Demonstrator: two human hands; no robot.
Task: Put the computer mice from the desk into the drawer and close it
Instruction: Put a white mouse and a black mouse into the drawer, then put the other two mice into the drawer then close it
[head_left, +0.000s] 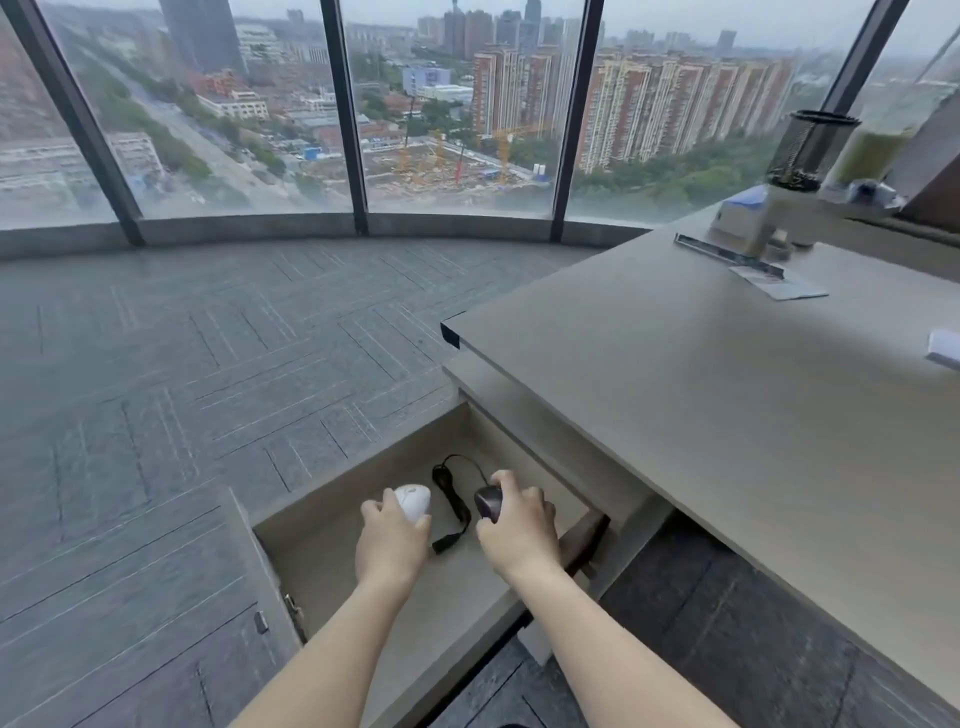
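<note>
Mice fill both hands inside the open drawer (332, 499), which juts out from under the desk (727, 415) at about six o'clock in the view. On the left, the left hand (390, 540) wraps its fingers around a white mouse (414, 500), thumb on one side and fingertips on the other, low over the drawer floor; whether the mouse already rests on the floor is hard to tell from this angle. Between the two hands a black cable (452, 499) loops across the drawer bottom, its plug end lying just beside the left hand. At the right, the right hand (519, 530) grips a dark mouse (489, 503), fingers curled over its top, close to the drawer's inner wall under the desk edge. Up at about two o'clock, on the far end of the desk, stand a black mesh pen holder (810, 150) and a small box (740, 213), well apart from the drawer. Windows (208, 104) curve around the room at twelve o'clock.
</note>
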